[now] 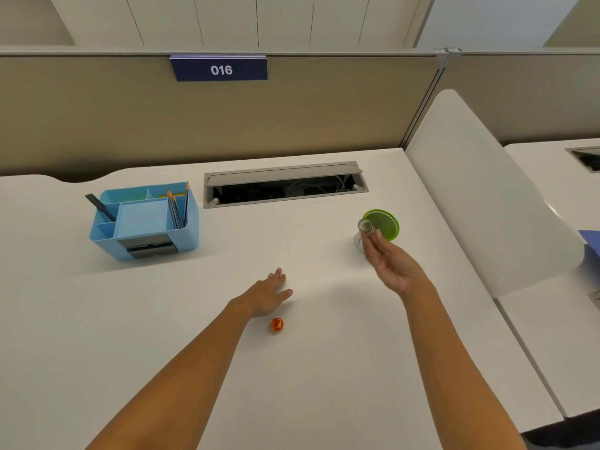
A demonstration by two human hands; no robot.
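Observation:
My right hand (391,266) reaches toward a small clear glass flask (364,232) that stands just in front of a green mesh cup (384,224). The fingertips are at the flask's side, and I cannot tell whether they grip it. My left hand (271,293) lies flat on the white desk (324,368) with its fingers straight. A small orange cap (277,324) lies on the desk just below the left hand, apart from it.
A blue desk organiser (146,219) with pencils stands at the left. An open cable tray (285,185) is set into the desk's back. A beige partition with a "016" sign (220,69) rises behind. A white divider (487,190) borders the right.

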